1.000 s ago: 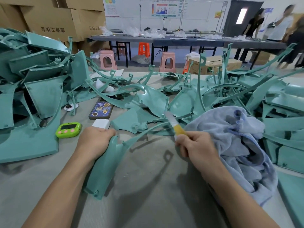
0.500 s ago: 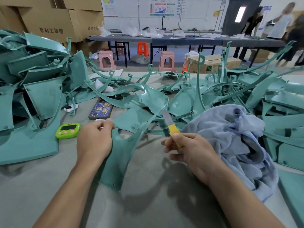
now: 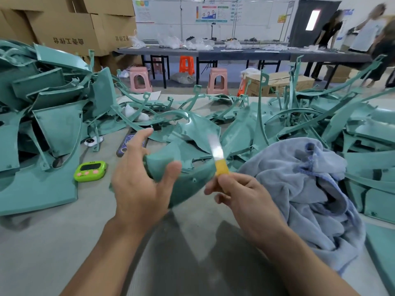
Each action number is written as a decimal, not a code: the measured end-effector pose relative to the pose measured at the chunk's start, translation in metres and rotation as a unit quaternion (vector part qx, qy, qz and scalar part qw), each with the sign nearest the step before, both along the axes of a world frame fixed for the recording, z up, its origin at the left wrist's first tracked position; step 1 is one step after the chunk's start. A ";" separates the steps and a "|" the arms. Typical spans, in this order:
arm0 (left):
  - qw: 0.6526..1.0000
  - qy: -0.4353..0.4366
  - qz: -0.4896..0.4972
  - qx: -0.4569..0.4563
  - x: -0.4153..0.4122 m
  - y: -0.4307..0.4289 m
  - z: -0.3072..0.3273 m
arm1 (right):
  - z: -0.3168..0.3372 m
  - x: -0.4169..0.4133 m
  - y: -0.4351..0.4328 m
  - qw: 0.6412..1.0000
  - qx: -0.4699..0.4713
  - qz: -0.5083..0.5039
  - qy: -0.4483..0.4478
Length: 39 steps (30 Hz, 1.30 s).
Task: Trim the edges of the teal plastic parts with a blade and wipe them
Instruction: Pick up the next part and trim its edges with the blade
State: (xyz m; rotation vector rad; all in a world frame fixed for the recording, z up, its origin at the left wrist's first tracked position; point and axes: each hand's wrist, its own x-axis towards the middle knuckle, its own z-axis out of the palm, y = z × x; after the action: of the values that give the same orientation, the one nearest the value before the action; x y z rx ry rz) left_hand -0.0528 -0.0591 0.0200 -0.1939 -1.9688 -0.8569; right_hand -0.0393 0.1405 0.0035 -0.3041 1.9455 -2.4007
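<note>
Above the desk (image 3: pixel 64 242), the left hand (image 3: pixel 139 184) clasps a part (image 3: pixel 164 162), seemingly offering its edge to the blade (image 3: pixel 216 147) the right hand (image 3: pixel 241 194) pinches.

The grey tabletop (image 3: pixel 64 242) carries a lime-green timer (image 3: pixel 90 170). Just left of the timer, a flat teal panel (image 3: pixel 36 189) lies at the foot of a tall heap of teal plastic parts (image 3: pixel 49 107). Behind the timer sit a small white round gadget (image 3: pixel 92 141) and, a little to the right, a dark phone (image 3: pixel 125 147), only partly in view. Farther behind lies a white crumpled wad (image 3: pixel 136 115) among thin teal frames (image 3: pixel 149 107). Well right of the timer, a rumpled blue-grey cloth (image 3: pixel 299 189) rests on the tabletop, with a second spread of teal parts (image 3: pixel 352 129) behind it.
</note>
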 end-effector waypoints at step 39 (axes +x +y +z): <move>0.957 -0.076 0.023 -0.278 0.001 0.017 -0.007 | -0.002 -0.016 0.025 0.826 0.473 -0.292 0.092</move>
State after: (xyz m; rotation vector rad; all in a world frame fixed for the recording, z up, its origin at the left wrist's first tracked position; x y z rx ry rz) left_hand -0.0515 -0.0426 0.0125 -0.4148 -2.3138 -0.2739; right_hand -0.0557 0.1660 0.0014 0.1448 3.3635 -1.2465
